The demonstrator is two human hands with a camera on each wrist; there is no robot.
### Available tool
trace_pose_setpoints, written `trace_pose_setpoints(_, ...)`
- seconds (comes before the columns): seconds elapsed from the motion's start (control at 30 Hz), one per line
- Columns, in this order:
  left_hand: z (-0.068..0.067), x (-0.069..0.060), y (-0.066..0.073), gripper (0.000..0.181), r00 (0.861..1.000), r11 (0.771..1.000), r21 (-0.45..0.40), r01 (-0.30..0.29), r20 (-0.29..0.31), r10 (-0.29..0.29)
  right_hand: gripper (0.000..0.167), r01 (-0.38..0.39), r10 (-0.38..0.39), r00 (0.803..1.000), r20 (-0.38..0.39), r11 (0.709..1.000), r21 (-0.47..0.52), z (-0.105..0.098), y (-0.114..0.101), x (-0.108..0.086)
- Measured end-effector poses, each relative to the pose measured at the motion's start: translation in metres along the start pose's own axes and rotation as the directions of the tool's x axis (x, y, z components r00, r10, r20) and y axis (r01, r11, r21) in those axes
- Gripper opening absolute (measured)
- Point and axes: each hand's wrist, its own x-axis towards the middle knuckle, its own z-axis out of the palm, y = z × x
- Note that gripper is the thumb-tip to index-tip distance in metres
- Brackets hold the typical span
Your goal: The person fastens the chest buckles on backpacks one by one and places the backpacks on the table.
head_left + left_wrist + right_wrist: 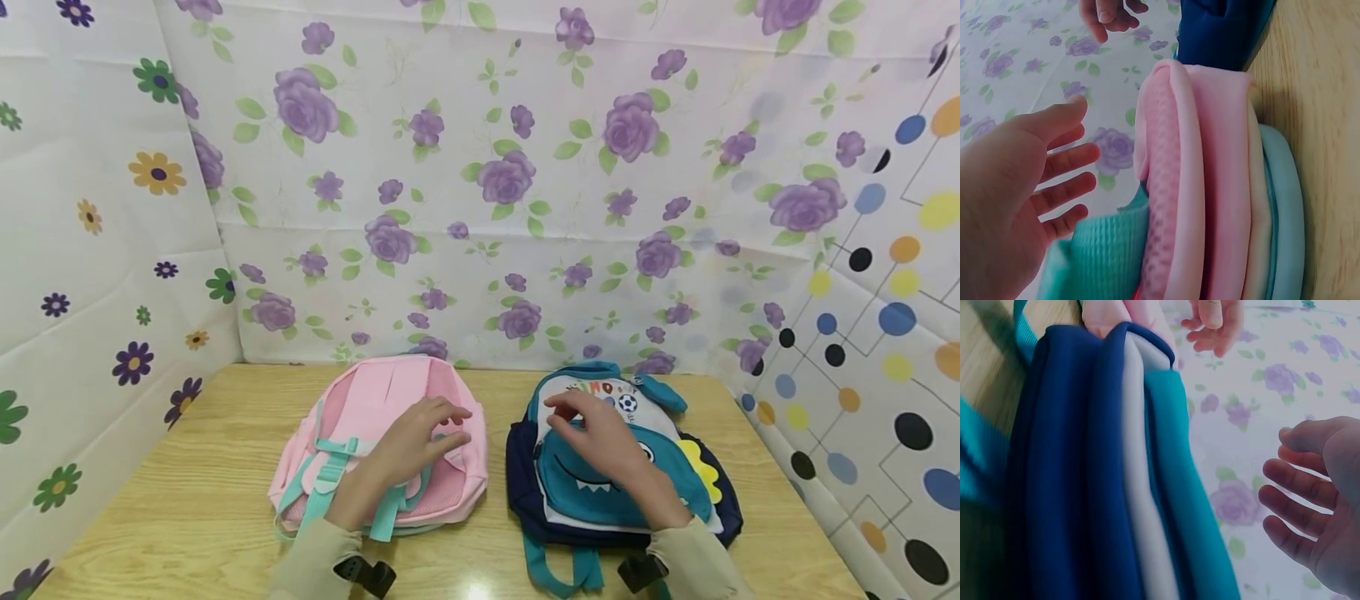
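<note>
Two small backpacks lie side by side on a wooden table. The pink backpack (367, 392) is on the left, its strap side up, with turquoise straps (386, 512). Over it hovers my left hand (420, 433), fingers loosely bent and holding nothing; the left wrist view shows a gap between hand and bag. On the right lies a navy and teal backpack (555, 479) with a dinosaur face and yellow spikes, front up. My right hand (600, 433) hangs above it, fingers relaxed, nothing held. In the right wrist view that hand (1310, 487) is apart from the bag.
The wooden table (187, 467) reaches to a floral cloth backdrop (465, 275) at the back. Patterned cloths also rise at the left (97, 275) and right sides. A teal strap loop (551, 575) trails toward the table's front.
</note>
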Motion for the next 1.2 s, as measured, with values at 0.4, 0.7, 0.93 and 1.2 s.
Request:
trace_pose_setpoints(0.4, 0.017, 0.014, 0.014, 0.033, 0.997, 0.999, -0.040, 0.014, 0.076, -0.010, 0.024, -0.039, 0.036, 0.998, -0.042, 0.997, -0.070, -0.020, 0.028, -0.020)
trace_pose_setpoints(0.7, 0.032, 0.023, 0.023, 0.033, 0.993, 0.997, -0.082, 0.002, 0.119, 0.008, 0.029, -0.131, 0.128, 0.991, -0.050, 0.989, -0.072, -0.037, 0.059, -0.044)
trace_pose_setpoints(0.93, 0.040, 0.024, 0.033, 0.034, 0.983, 0.992, -0.113, 0.062, 0.178, -0.042, 0.030, -0.180, 0.173, 0.982, -0.071, 0.977, -0.111, -0.048, 0.082, -0.064)
trace_pose_setpoints(1.2, 0.043, 0.022, 0.036, 0.035, 0.976, 0.984, -0.111, 0.136, 0.186, -0.114, 0.029, -0.205, 0.201, 0.979, -0.043, 0.965, -0.162, -0.064, 0.091, -0.071)
